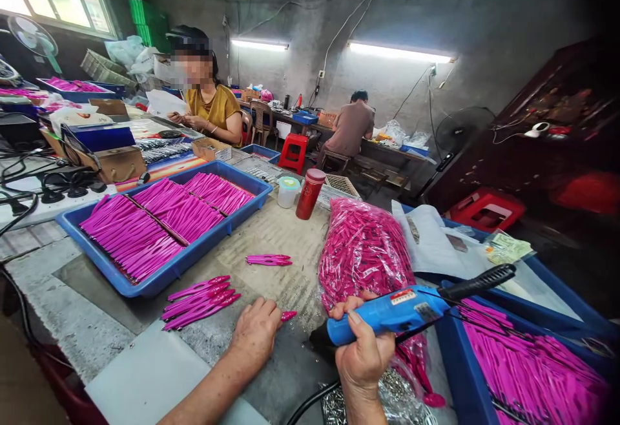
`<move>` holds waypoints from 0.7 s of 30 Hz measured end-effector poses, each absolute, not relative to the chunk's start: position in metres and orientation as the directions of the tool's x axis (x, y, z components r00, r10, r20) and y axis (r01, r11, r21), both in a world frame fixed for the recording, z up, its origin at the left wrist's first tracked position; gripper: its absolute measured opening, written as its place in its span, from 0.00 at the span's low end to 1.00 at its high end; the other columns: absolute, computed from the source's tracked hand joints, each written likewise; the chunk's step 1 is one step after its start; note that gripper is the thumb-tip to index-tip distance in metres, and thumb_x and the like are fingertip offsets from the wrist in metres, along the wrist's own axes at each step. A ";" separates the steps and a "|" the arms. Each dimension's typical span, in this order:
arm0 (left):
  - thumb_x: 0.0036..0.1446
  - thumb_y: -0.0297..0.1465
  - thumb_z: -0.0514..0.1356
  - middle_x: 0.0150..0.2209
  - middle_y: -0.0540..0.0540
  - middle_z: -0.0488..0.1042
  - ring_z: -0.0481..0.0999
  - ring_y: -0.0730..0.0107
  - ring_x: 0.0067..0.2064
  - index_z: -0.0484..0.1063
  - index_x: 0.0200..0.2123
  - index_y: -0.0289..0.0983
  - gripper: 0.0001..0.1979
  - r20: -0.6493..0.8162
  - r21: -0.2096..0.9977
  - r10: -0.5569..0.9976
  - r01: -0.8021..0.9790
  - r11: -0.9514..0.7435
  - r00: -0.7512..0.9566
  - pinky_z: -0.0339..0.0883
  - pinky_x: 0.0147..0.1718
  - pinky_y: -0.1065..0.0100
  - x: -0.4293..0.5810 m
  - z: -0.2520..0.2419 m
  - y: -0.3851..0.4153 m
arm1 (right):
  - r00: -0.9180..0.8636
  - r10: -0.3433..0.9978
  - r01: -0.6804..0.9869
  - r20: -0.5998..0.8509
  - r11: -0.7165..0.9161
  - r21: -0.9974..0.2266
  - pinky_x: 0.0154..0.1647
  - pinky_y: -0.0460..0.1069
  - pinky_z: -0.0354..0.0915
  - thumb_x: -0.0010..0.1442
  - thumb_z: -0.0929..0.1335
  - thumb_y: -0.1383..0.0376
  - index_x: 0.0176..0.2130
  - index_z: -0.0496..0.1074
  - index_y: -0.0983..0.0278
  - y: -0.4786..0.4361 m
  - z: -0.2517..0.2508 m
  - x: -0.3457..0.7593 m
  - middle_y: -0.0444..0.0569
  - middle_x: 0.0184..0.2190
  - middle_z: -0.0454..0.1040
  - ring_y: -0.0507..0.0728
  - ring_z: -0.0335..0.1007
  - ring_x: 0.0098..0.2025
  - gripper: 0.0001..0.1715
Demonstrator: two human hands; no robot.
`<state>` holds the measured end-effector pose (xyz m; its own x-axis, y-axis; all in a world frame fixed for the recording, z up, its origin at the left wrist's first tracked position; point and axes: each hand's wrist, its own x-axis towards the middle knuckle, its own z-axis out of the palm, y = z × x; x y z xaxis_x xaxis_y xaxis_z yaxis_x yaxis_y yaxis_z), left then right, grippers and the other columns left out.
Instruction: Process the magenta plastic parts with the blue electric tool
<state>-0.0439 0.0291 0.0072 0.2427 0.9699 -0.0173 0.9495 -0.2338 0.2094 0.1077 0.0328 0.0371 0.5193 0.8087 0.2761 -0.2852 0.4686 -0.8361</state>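
Observation:
My left hand (pixel 259 328) rests on the worktable with its fingers curled over a slim pink piece (pixel 289 316); only its dark pink tip shows. My right hand (pixel 365 341) is wrapped round a blue electric screwdriver (pixel 387 314) with a black nose pointing left and a black cord at its rear. The screwdriver's working tip is hidden or too dark to make out. Left of my left hand lies a small pile of the same pink pieces (pixel 201 302). A few more pink pieces (pixel 268 260) lie farther back on the table.
A blue tray (pixel 130 288) holds rows of pink pieces at left. A clear bag of dark pink parts (pixel 363 250) stands beyond my right hand, near a red canister (pixel 310 194) and small metal parts (pixel 407 393). Another blue tray (pixel 465 373) is at right. Two people sit farther off.

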 end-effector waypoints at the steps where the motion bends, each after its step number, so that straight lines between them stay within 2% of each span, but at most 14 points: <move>1: 0.60 0.28 0.48 0.36 0.48 0.73 0.69 0.65 0.40 0.72 0.32 0.40 0.13 -0.022 0.206 0.971 0.952 -0.227 0.237 0.57 0.35 0.66 -0.043 0.008 0.029 | 0.521 0.810 -0.294 0.268 0.466 -0.835 0.28 0.51 0.61 0.47 0.69 0.64 0.40 0.60 0.64 0.033 0.037 0.107 0.42 0.24 0.65 0.54 0.64 0.22 0.20; 10: 0.60 0.27 0.49 0.35 0.48 0.73 0.68 0.67 0.40 0.72 0.31 0.39 0.13 -0.047 0.213 0.958 0.940 -0.266 0.282 0.57 0.35 0.68 -0.047 0.014 0.030 | 0.540 0.808 -0.314 0.236 0.454 -0.834 0.26 0.50 0.62 0.46 0.69 0.64 0.38 0.61 0.64 0.032 0.039 0.107 0.41 0.23 0.65 0.54 0.63 0.21 0.19; 16: 0.60 0.26 0.49 0.33 0.49 0.72 0.68 0.67 0.38 0.71 0.29 0.40 0.12 0.027 0.191 0.943 0.925 -0.330 0.331 0.56 0.33 0.67 -0.052 0.004 0.026 | 0.528 0.814 -0.323 0.241 0.455 -0.830 0.25 0.50 0.61 0.47 0.68 0.63 0.39 0.60 0.63 0.033 0.036 0.108 0.41 0.23 0.65 0.54 0.63 0.21 0.19; 21: 0.59 0.26 0.50 0.32 0.48 0.72 0.69 0.66 0.37 0.71 0.30 0.39 0.11 0.069 0.203 0.950 0.928 -0.313 0.305 0.59 0.34 0.67 -0.054 0.000 0.026 | 0.519 0.819 -0.345 0.245 0.463 -0.817 0.25 0.49 0.61 0.48 0.69 0.63 0.40 0.61 0.64 0.033 0.034 0.108 0.41 0.23 0.65 0.54 0.64 0.22 0.19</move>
